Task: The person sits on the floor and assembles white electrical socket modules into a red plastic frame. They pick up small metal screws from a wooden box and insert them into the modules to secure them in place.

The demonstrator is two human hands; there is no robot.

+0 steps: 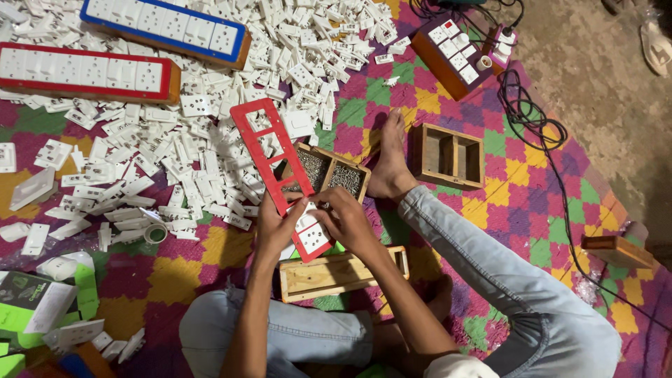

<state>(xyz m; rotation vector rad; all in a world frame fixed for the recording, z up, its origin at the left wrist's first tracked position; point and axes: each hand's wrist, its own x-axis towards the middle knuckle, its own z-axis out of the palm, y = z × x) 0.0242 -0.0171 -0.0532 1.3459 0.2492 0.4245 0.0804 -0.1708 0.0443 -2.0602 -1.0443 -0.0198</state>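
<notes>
Gripping a red frame (269, 157) at centre frame, both hands, left (274, 227) and right (346, 220), clamp it steady, pressing a white socket (312, 235) into its lowest opening.

Only one view here, the camera strapped to my head, aimed almost straight down from sitting height. It's close over my lap and knees, and the floor mat (532, 203) fills the frame.

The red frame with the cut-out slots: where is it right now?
In the head view, the red frame sits centre, slanting up-left from both hands: left hand and right hand grip its lower end, over the wooden box of screws, beside the white socket pile.
</notes>
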